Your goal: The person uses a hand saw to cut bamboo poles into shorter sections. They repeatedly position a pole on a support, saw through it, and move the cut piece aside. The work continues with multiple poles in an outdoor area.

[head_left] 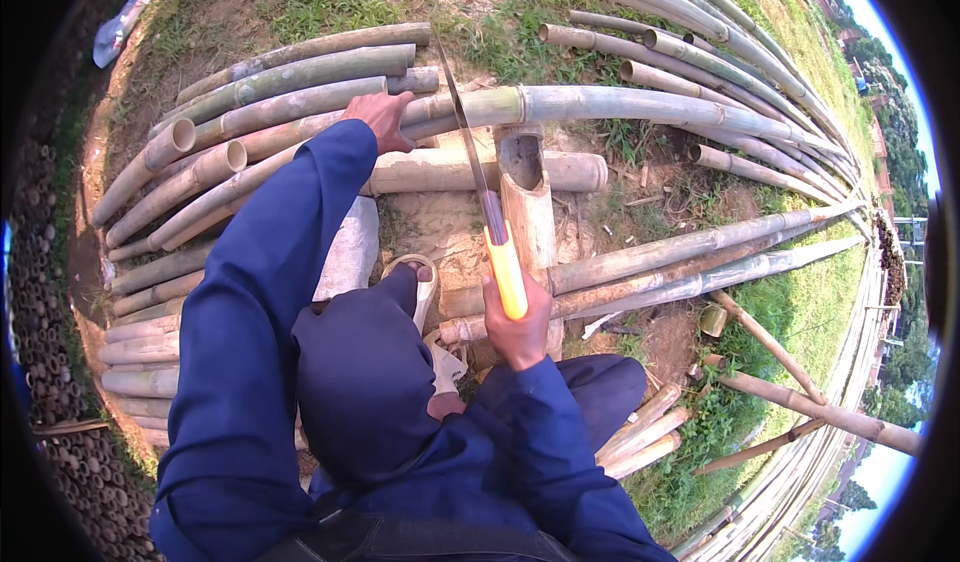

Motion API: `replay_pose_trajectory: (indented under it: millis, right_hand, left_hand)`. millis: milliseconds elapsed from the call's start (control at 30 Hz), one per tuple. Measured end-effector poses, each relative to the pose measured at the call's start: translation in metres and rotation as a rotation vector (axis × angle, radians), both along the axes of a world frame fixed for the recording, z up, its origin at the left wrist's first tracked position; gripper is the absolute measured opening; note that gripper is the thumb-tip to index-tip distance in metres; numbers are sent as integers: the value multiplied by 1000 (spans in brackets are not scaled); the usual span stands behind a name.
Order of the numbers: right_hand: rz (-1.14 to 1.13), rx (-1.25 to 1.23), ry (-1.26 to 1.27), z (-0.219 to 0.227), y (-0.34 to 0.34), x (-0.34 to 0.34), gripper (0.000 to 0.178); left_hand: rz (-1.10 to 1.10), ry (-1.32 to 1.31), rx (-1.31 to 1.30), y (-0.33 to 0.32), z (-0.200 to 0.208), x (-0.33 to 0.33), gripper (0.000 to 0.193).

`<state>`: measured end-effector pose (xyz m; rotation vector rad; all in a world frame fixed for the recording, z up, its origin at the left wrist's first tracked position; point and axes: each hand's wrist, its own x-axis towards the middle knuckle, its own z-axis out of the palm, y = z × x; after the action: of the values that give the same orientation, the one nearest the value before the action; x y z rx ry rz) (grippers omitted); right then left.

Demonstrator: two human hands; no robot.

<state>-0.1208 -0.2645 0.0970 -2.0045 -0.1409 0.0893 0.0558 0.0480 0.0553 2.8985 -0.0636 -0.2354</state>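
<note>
A long greenish-tan bamboo pole (620, 103) lies crosswise in front of me. My left hand (378, 120) grips it left of the saw, thumb on the near side and fingers over the top. In my right hand (520, 330) is a handsaw (507, 274), held by its yellow-orange handle. The saw's long blade points away from me and crosses the pole just right of my left hand; how deep any cut goes cannot be made out. Right of the blade, the pole passes over a notched bamboo post (528, 207). Beneath lies a thick bamboo piece (455, 172).
Cut bamboo lengths (285, 77) lie stacked at the left. Long poles (770, 72) fan out at the far right, and more poles (650, 272) lie right of the post. A pale sack (350, 247) sits by my sandalled foot (415, 277). Slanting poles (800, 402) stand at the right.
</note>
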Motion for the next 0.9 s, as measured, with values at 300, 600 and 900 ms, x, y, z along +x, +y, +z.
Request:
replay_pose_trajectory:
  millis: [300,600,900]
  right_hand:
    - [9,49,-120,-15,10,18,12]
    - [38,56,-163,-19,45,79,10]
    - [-9,-17,26,-2,-24,-32,26]
  left_hand:
    - [14,-32,21,1,-3,-3,79]
    - [-24,-13,-3,-13,6,-1,82]
    - [-36,5,12,-9,4,1,68]
